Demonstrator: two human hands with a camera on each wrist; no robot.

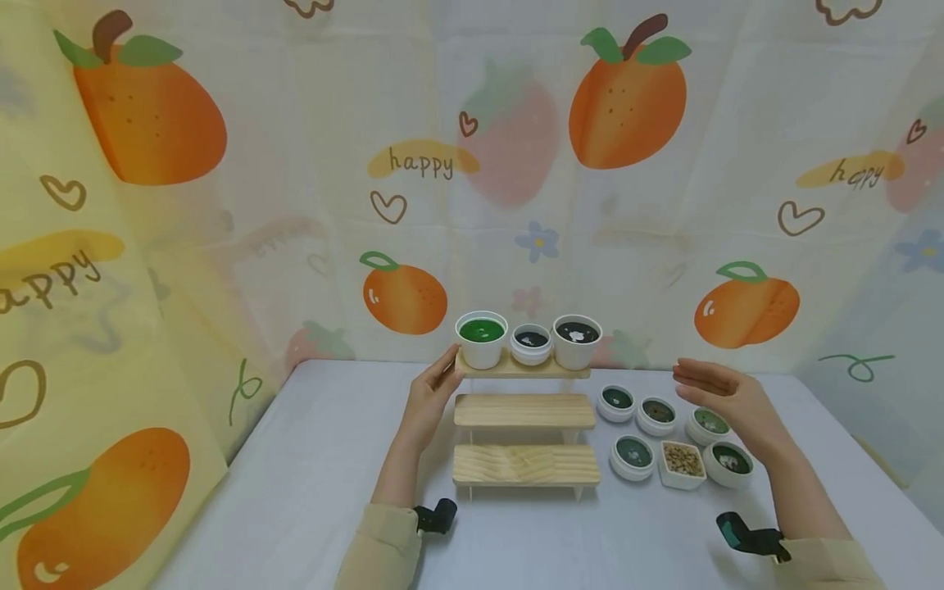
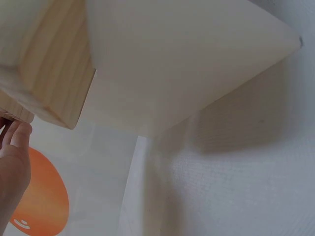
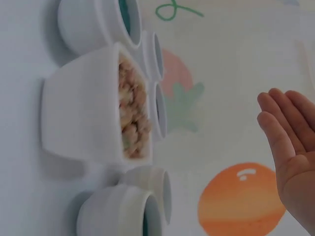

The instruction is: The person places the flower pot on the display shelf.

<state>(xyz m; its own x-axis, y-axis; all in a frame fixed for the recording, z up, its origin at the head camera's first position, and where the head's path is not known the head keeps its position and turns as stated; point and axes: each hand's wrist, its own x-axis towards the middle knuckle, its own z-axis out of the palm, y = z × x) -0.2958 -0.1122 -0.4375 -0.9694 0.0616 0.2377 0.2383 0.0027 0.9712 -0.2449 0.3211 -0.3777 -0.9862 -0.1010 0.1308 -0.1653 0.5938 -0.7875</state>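
A three-step wooden display stand (image 1: 525,467) with white supports stands mid-table. My left hand (image 1: 433,392) holds the left end of its top step (image 1: 519,370); in the left wrist view the fingers (image 2: 19,135) meet the wooden end. On that step sit a white cup with a green top (image 1: 483,340), a small dark-filled pot (image 1: 530,344) and a dark-filled cup (image 1: 578,342). My right hand (image 1: 733,401) is raised with straight fingers and holds nothing. It is beside a group of small white pots, nearest a light-green-filled pot (image 1: 710,425).
Right of the stand are several white pots, among them a dark green one (image 1: 632,457), and a square pot of tan granules (image 1: 683,465). A white cloth (image 1: 295,492) covers the table. Behind hangs a fruit-printed curtain (image 1: 310,164).
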